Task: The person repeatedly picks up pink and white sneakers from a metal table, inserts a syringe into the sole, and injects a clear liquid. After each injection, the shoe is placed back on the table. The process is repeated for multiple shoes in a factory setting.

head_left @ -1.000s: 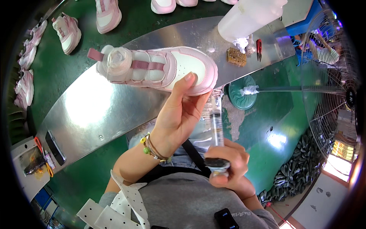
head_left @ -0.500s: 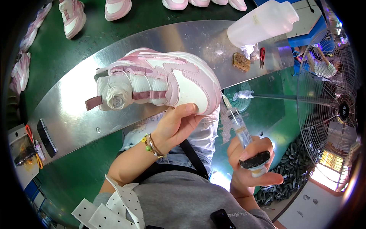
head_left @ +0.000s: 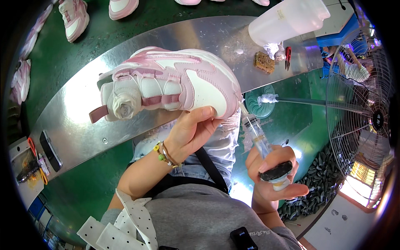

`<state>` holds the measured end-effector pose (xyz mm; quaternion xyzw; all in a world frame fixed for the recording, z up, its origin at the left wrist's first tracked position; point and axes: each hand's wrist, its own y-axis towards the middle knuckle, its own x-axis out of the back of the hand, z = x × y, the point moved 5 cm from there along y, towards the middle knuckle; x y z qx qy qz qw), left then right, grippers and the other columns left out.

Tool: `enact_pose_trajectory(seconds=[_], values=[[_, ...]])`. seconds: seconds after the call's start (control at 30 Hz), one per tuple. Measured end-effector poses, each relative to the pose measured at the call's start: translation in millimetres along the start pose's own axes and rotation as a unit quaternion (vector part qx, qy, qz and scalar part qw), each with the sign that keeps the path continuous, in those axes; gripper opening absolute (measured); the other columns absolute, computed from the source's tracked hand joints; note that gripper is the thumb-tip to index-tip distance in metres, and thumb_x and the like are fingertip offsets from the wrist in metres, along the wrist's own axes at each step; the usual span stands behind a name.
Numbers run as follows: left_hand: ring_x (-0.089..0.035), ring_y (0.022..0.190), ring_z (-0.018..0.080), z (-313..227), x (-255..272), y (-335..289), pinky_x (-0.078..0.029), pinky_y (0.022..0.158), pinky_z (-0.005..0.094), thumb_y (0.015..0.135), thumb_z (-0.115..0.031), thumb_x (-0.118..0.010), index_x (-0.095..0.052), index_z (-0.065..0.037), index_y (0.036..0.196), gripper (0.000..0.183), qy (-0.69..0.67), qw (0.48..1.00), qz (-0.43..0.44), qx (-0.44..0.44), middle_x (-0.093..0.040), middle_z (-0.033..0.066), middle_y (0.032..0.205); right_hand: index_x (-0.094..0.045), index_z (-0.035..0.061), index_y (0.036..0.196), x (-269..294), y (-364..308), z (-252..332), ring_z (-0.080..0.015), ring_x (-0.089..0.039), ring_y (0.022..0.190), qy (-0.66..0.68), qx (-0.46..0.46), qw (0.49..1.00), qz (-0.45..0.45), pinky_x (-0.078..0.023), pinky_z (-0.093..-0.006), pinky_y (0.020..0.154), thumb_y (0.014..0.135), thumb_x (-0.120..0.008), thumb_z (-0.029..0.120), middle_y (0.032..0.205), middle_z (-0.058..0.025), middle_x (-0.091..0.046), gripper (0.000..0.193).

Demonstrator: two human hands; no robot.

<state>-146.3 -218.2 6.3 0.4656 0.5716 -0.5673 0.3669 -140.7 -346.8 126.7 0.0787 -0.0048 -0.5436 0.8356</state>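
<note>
A pink and white sneaker point(head_left: 196, 85) lies on its side above the metal bench, its toe to the right and its pull tab to the left. My left hand point(head_left: 193, 129) grips the toe end, thumb on the upper and fingers beneath the shoe. In my right hand point(head_left: 273, 166) is a clear syringe point(head_left: 256, 133) with a black pad at its plunger end. My fingers wrap the barrel. The syringe's tip meets or nearly meets the edge of the toe where upper and sole join; exact contact is too small to tell.
On the metal bench point(head_left: 79, 121) are a translucent bottle point(head_left: 287, 23), a brown sponge-like block point(head_left: 264, 62), red snips point(head_left: 288, 58) and a phone point(head_left: 51, 150). More sneakers point(head_left: 74, 18) stand on the green surface beyond. A large fan point(head_left: 358, 116) is at right, near dark pieces heaped point(head_left: 312, 189).
The sneaker and my left hand have shifted slightly left and up in view. My right hand has moved a little left and up with the syringe, whose tip stays by the toe.
</note>
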Motion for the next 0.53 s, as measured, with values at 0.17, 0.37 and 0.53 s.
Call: enact_pose_trajectory(seconds=[0.17, 0.37, 0.53], values=[[-0.045, 0.117, 0.025, -1, -3, 0, -0.036, 0.103, 0.0405, 0.068, -0.007, -0.072, -0.035, -0.01, 0.129, 0.072, -0.013, 1.0, 0.003, -0.008, -0.045, 0.008, 0.126, -0.054, 0.0006, 0.072, 2, -5, 1, -0.0158, -0.05, 0.042, -0.036, -0.003, 0.999, 0.015, -0.039, -0.0263, 0.039, 0.07, -0.032, 0.078, 0.05, -0.0054, -0.05, 0.08], [-0.05, 0.108, 0.019, 0, 1, -4, -0.04, 0.098, 0.035, 0.076, -0.001, -0.062, -0.044, -0.005, 0.119, 0.047, -0.037, 0.999, 0.025, -0.006, -0.052, 0.007, 0.114, -0.047, 0.0035, 0.08, 1, -5, 3, -0.016, -0.047, 0.045, -0.048, 0.048, 0.997, -0.033, -0.037, -0.026, 0.044, 0.075, -0.033, 0.073, 0.049, -0.0052, -0.048, 0.072], [-0.048, 0.111, 0.0198, 1, 1, -6, -0.038, 0.099, 0.0361, 0.077, -0.003, -0.062, -0.043, -0.006, 0.121, 0.048, -0.03, 0.998, 0.049, -0.005, -0.051, 0.0064, 0.116, -0.048, 0.0058, 0.095, -5, 19, 0, -0.0267, -0.059, 0.086, -0.166, 0.17, 0.971, 0.009, -0.045, -0.0403, 0.075, 0.074, -0.061, 0.056, 0.086, -0.0131, -0.064, 0.056]])
